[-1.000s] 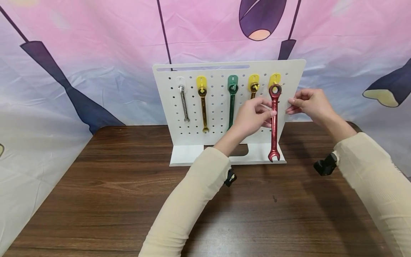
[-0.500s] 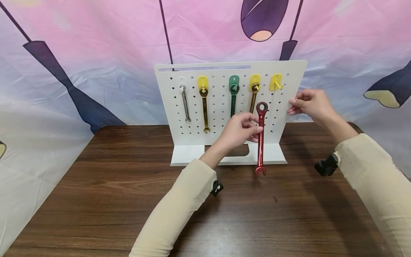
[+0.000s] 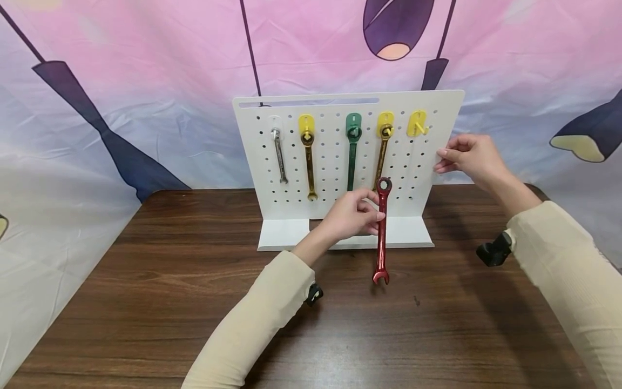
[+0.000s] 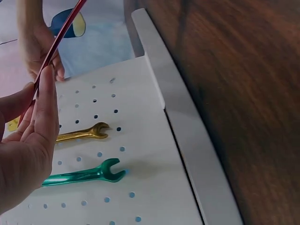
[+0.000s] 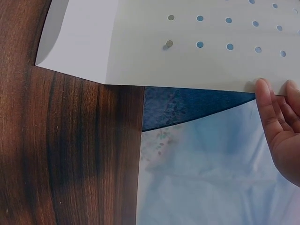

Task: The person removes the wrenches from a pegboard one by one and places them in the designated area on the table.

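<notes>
Left fingers [image 4: 46, 103] pinch the red wrench [image 3: 382, 235]; right fingers [image 5: 266, 107] apparently pinch the pegboard [image 3: 330, 162].

Table [image 3: 146, 302], dark brown wood grain, rounded back corners. White pegboard stand [image 3: 329, 162] on it, toward the back edge, flat base [image 3: 282, 235] sitting directly on the wood. Small dark mark [image 3: 416, 300] in front of stand; shadow [image 3: 505, 319] across right side.

Pegboard [image 3: 331, 167] in all three views
</notes>
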`<state>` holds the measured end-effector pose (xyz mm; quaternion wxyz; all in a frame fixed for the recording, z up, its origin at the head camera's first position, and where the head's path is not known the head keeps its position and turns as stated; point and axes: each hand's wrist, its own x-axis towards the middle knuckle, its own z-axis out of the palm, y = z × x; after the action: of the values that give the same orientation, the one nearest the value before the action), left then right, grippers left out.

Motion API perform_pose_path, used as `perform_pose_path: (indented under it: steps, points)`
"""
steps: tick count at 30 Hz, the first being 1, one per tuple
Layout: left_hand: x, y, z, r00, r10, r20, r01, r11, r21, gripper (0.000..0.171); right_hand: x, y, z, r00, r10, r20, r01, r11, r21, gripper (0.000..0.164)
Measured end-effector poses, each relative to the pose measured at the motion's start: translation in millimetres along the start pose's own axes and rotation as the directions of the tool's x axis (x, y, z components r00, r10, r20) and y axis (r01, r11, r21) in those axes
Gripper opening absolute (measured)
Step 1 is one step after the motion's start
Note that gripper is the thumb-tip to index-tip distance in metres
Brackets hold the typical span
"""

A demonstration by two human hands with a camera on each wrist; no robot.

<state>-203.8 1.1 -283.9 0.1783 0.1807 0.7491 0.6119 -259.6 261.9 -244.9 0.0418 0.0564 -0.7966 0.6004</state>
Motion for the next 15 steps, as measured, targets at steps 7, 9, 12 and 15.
perform_pose_path:
  steps: [7, 9, 12, 15]
  points:
    - [-5.3, -9.6, -1.2, 0.999, -0.009, 0.033, 0.009, 1.0, -0.013, 0.018, 0, -1, 1, 1.0, -0.004, -0.006, 0.004, 1.0, -0.001, 0.013]
    - [-6.8, -12.4, -1.1, 0.999, -0.016, 0.035, 0.017, 0.999, -0.033, 0.018, 1, -1, 1, 1.0, -0.009, -0.009, 0.009, 1.0, -0.01, 0.013]
    - [-8.4, -16.9, -0.1, 0.999, -0.025, 0.036, 0.028, 0.997, -0.075, 0.016, 1, -1, 1, 1.0, -0.013, -0.01, 0.013, 1.0, -0.015, 0.012]
    - [-9.1, -21.7, 2.5, 0.998, -0.033, 0.044, 0.038, 0.992, -0.119, 0.015, 1, 0, 1, 1.0, -0.014, -0.012, 0.014, 1.0, -0.018, 0.012]
